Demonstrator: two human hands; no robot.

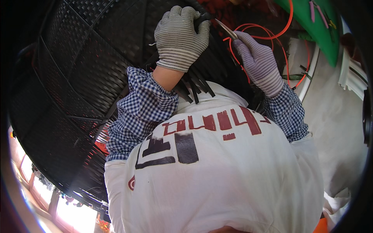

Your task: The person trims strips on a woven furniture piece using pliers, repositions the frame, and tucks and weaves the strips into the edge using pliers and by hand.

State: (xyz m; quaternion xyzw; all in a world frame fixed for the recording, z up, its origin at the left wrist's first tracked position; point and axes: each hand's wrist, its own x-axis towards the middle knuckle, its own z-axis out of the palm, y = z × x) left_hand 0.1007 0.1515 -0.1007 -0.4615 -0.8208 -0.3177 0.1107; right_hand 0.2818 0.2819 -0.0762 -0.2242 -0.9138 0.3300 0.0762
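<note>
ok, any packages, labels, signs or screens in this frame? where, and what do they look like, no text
No packages, signs or screens.
Printed marking: across the white apron on the person's front, below both hands; blocky dark red strokes above wider black bars.
Small red mark: apron's left edge, curved, partly hidden.

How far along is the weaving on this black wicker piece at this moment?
Done: most of the black woven panel looks closed and tight. In hand: the left hand grips the upper edge, while the right hand holds a thin metal tool beside an orange cord. Left: loose black strips hang unwoven below the left wrist.
</note>
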